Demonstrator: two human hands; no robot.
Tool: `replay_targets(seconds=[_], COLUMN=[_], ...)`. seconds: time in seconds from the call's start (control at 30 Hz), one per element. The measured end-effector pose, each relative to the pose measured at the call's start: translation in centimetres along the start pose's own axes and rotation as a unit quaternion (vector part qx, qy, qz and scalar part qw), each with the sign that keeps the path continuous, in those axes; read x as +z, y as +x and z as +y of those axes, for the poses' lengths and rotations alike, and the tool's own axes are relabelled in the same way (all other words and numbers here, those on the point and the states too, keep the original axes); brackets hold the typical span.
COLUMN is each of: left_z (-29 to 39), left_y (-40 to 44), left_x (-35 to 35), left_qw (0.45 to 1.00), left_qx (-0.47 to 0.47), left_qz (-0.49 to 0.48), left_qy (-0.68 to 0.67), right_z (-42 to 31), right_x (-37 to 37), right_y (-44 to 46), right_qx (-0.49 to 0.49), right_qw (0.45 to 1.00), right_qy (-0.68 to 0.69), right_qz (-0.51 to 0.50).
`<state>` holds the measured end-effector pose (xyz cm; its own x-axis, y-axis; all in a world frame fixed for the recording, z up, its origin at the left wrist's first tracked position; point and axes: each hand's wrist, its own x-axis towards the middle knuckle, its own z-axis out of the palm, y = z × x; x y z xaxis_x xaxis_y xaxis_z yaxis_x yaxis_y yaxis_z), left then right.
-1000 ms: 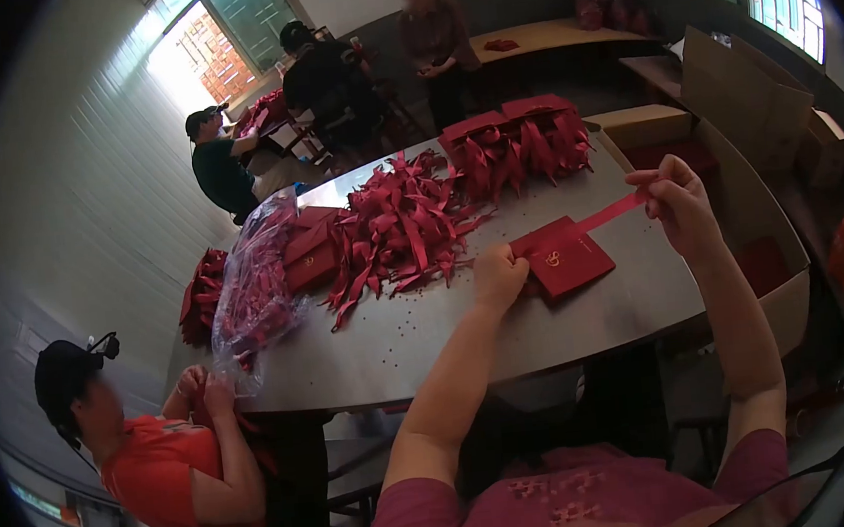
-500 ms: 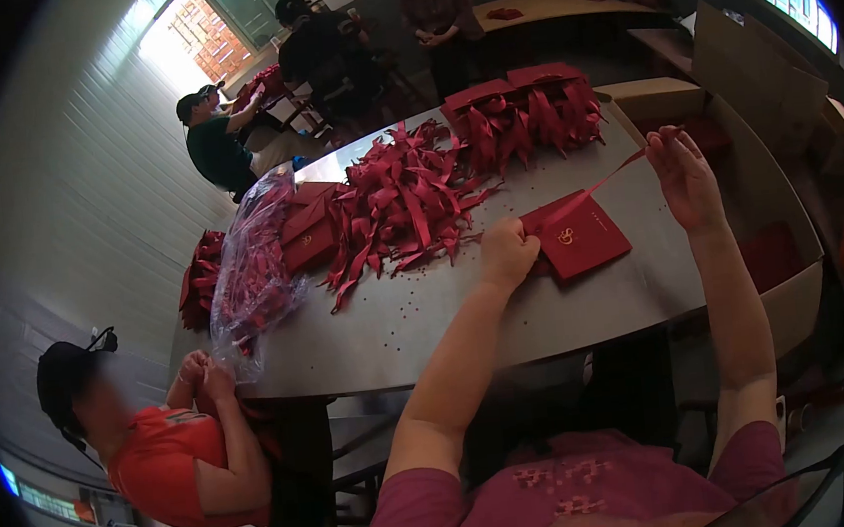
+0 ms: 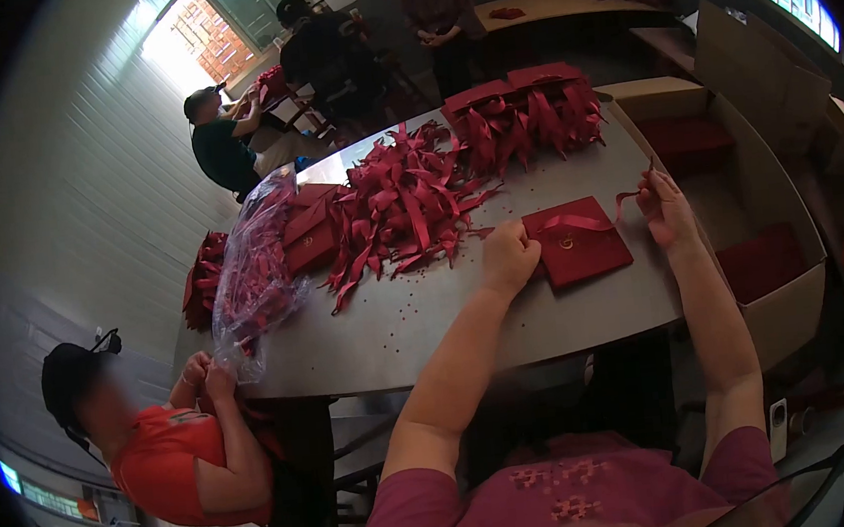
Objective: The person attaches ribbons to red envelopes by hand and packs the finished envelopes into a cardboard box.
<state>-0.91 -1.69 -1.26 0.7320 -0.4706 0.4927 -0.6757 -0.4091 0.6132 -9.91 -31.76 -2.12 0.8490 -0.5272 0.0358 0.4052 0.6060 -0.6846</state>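
Gripping the red pouch (image 3: 587, 258) with the left hand (image 3: 511, 257), pinching its slack ribbon (image 3: 575, 220) with the right hand (image 3: 669, 210)

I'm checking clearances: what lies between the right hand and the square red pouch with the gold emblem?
In the head view, a narrow, curving red ribbon bridges the pouch and right hand; grey metal tabletop shows behind.

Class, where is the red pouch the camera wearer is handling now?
In the head view, the pouch is right of centre over the metal table, between the left hand at its edge and the right hand, left of the cardboard box.
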Motion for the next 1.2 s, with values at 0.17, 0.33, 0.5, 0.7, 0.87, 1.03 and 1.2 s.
replay_targets(seconds=[0.17, 0.33, 0.5, 0.7, 0.87, 1.03, 1.2], left_z=[0.1, 0.2, 0.2, 0.0, -0.2, -0.3, -0.7], left_y=[-0.1, -0.1, -0.3, -0.3, -0.3, -0.4, -0.4], left_x=[0.1, 0.0, 0.1, 0.2, 0.4, 0.5, 0.8], left_qw=[1.000, 1.000, 0.999, 0.999, 0.998, 0.998, 0.997], left_qx=[0.021, 0.026, 0.029, 0.040, 0.058, 0.057, 0.051], left_qz=[-0.001, 0.001, 0.025, 0.021, 0.034, 0.037, 0.047], left_qy=[0.010, 0.012, 0.003, 0.010, 0.005, 0.010, 0.026], right_z=[-0.1, -0.2, 0.1, -0.1, 0.0, 0.0, 0.2], right_x=[0.4, 0.5, 1.1, 1.8, 1.5, 1.6, 1.9], right_y=[-0.6, -0.8, -1.4, -1.8, -1.8, -2.0, -1.8], right_qx=[0.018, 0.044, 0.031, 0.043, 0.049, 0.056, 0.055], right_qw=[0.999, 0.998, 0.994, 0.987, 0.987, 0.986, 0.983], right_qy=[-0.034, -0.053, -0.108, -0.152, -0.152, -0.160, -0.174], right_qz=[0.017, 0.000, 0.006, 0.013, 0.005, -0.007, 0.011])
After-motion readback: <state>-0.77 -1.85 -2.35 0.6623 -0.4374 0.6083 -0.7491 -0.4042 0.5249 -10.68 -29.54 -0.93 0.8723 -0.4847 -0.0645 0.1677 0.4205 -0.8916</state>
